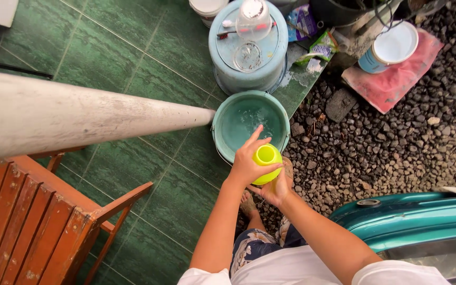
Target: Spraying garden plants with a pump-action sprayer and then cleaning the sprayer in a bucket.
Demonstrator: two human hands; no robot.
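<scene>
Yellow-green plastic, smooth and glossy, is what I have between both hands: a small cup point(266, 160) held just above the near rim of the teal basin point(250, 122). My left hand point(249, 164) wraps its side from the left, thumb and fingers curled around the mouth, index finger lifted and pointing off toward the basin. My right hand point(276, 189) cups it from beneath and behind, closed on the base; most of its fingers are hidden by the cup, so I cannot tell how tightly they press. I judge the cup light and fairly stiff, likely slick if wet, so the firm hold belongs around the wall and under the base rather than at the thin lip. Water shows inside the basin directly ahead of my hands. Beyond it stands an upturned pale blue bucket point(249, 71) with a clear glass point(253, 20) on top. Off to my left is a wooden chair point(32, 221); to my right, gravel point(397, 142).
</scene>
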